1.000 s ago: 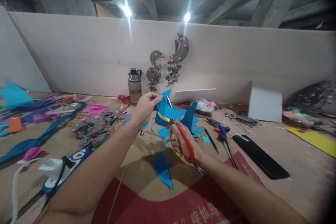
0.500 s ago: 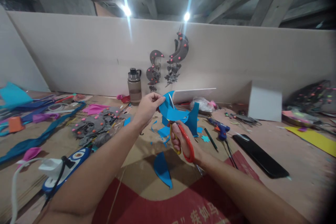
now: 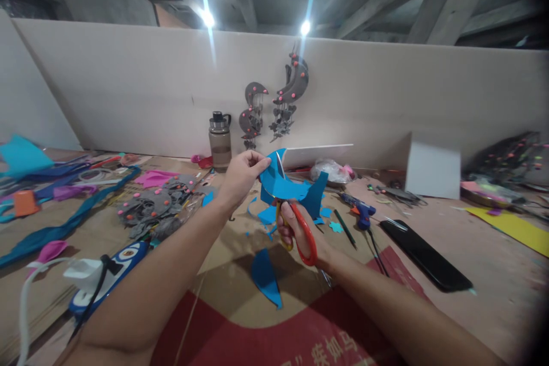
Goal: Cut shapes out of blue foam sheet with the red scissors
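Observation:
My left hand (image 3: 245, 176) pinches the upper left edge of a blue felt sheet (image 3: 285, 186), held up above the cardboard. Closed round the red and yellow handles of a pair of scissors (image 3: 309, 240), my right hand (image 3: 291, 229) is just below the sheet. One blade tip pokes up beside the sheet's upper edge; the rest of the blades is hidden by felt. On the cardboard nearer me lies a curved blue felt piece (image 3: 265, 279). Small blue scraps (image 3: 268, 215) are scattered beneath the sheet.
A dark pencil (image 3: 345, 230), a blue glue gun (image 3: 362, 214) and a black phone (image 3: 424, 254) lie to the right. Grey felt pieces with pink dots (image 3: 165, 200) and a power strip (image 3: 109, 277) are at left. A bottle (image 3: 220, 143) stands behind.
The right side of the blue felt has shifted slightly down and tilted. My right hand and the scissors have barely moved; my left hand keeps its hold.

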A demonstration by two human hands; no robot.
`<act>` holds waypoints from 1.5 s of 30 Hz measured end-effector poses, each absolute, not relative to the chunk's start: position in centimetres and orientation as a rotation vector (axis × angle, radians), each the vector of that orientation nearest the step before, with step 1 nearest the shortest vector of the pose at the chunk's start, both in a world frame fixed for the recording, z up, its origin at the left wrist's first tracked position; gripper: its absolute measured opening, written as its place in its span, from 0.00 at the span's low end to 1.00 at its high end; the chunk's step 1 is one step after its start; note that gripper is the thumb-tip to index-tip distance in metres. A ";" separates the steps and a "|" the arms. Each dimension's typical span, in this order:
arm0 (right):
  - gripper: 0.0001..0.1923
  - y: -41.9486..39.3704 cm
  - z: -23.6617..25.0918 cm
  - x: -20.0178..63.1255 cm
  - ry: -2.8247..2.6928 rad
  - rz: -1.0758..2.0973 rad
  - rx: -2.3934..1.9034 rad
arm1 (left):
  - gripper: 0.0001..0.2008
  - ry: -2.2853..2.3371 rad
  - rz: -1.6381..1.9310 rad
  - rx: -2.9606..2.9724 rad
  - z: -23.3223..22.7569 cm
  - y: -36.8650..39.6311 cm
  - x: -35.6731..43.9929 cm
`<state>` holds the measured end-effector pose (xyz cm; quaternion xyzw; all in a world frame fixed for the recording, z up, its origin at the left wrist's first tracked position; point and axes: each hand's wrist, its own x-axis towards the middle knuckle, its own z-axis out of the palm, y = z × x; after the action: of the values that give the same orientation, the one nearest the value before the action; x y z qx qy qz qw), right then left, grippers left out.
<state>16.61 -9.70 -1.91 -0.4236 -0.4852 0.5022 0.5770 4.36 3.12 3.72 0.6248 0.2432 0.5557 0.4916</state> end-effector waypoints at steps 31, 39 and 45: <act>0.27 -9.7 -1.7 16.6 -1.208 1.208 -1.025 | 0.16 0.650 1.354 1.691 4.9 2.5 3.5; 0.26 -9.9 -1.4 16.5 -1.173 1.212 -1.042 | 0.16 0.667 1.370 1.706 4.8 2.5 3.7; 0.26 -9.9 -1.2 16.5 -1.182 1.220 -1.041 | 0.17 0.621 1.343 1.625 4.7 2.6 3.7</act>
<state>16.50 -9.90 -1.18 -0.4385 -0.4981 0.5141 0.5435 3.66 2.56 4.73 0.6587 0.2517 0.5442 0.4546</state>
